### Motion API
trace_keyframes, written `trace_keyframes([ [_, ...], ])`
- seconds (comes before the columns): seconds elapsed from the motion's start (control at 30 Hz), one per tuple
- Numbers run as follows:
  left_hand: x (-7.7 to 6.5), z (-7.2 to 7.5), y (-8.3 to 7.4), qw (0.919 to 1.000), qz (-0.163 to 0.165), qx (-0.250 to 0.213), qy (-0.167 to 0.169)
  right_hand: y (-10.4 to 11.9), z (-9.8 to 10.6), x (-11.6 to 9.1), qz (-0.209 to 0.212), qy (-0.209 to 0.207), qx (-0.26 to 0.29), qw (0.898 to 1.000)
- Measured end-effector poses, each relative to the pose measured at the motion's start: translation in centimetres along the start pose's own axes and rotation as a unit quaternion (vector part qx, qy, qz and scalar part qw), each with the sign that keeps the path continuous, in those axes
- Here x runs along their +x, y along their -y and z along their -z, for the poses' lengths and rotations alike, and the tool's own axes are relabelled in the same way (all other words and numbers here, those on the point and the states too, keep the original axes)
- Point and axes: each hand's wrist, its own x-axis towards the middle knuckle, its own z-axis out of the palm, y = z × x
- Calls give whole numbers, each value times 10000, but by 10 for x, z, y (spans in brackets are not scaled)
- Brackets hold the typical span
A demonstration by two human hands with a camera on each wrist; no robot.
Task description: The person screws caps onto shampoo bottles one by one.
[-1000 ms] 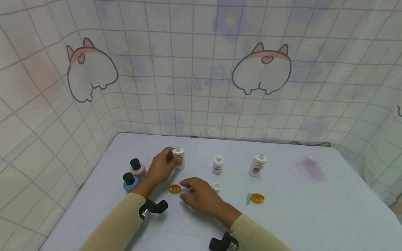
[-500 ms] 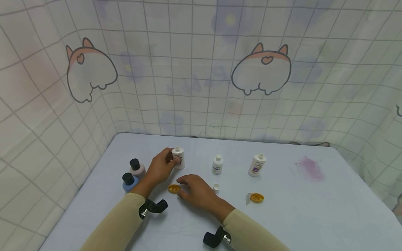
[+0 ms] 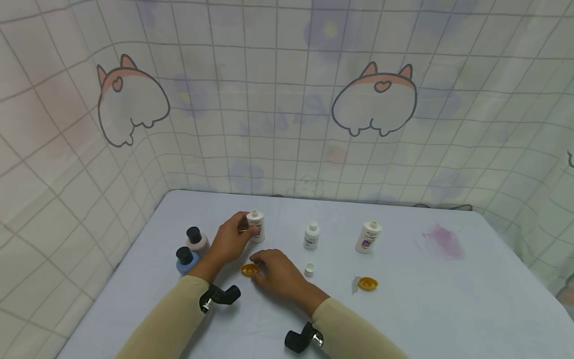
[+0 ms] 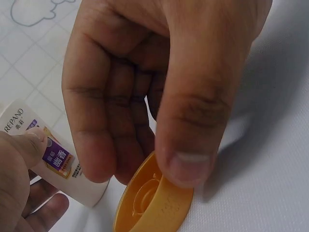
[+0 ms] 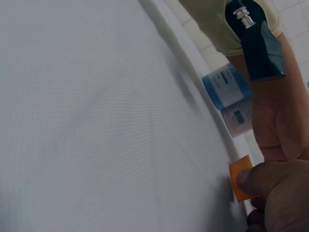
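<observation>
Since the first frame the right hand (image 3: 283, 277) has slid leftward to the orange cap (image 3: 247, 269), leaving the small white cap (image 3: 309, 269) in plain sight; the left hand (image 3: 230, 240) and the white bottle (image 3: 256, 220) it grips have stayed put.

The orange cap lies just beyond the right thumb, on the left of that hand, flat on the worktop (image 3: 430, 309), hollow side up. The right hand is the nearer one; its thumb overlaps the rim, and the index finger stands apart from the thumb. Whether the thumb presses the cap cannot be told. The left hand's fingers are clamped around the bottle, upright behind the cap, its long axis vertical.

On the left, a pink bottle (image 3: 199, 245) and a blue bottle (image 3: 187, 263) stand beside the left forearm. Rightward, a small bottle (image 3: 311, 237), another white bottle (image 3: 368, 238) and a second orange cap (image 3: 368, 283) sit well spaced. A checked cloth (image 3: 287, 149) hangs behind.
</observation>
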Motion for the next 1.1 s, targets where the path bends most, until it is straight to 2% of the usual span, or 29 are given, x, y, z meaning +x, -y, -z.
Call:
trace_keyframes([
  [0.3,-1,-1,3,10000,-8,18,-11,0,-3,1,-109,-15,99,9999],
  [0.63,-3,-2,1,9999,13,-96,-94,0,1,-5,44,-63,-8,10000],
  [0.87,-6,-1,-3,9998,-30,-180,-97,4,11,-18,110,-12,244,9996],
  [1.1,-9,-1,-5,9999,42,-32,-99,3,24,-29,161,-163,685,9974],
])
